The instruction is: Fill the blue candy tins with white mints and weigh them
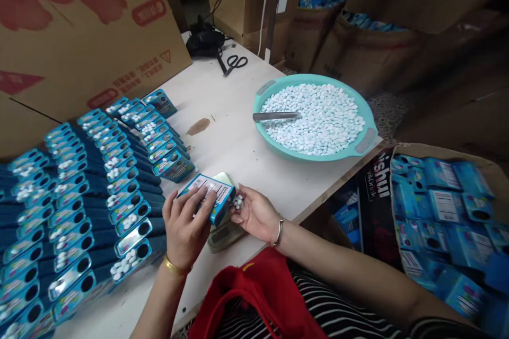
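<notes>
My left hand [183,228] grips a small blue box [210,193] with a white label, held over a small scale [223,233] at the table's near edge. My right hand [254,214] is cupped palm up next to the box's right end, holding a few white tablets [238,202]. Left of my hands lie rows of several filled blue boxes [95,185] with windows showing tablets.
A teal basin [368,140] full of white tablets holds a metal scoop [276,116] at the table's right. Scissors [234,62] and a black device [205,42] lie at the back. Cardboard boxes [79,26] stand behind; a carton of blue boxes [441,212] sits lower right.
</notes>
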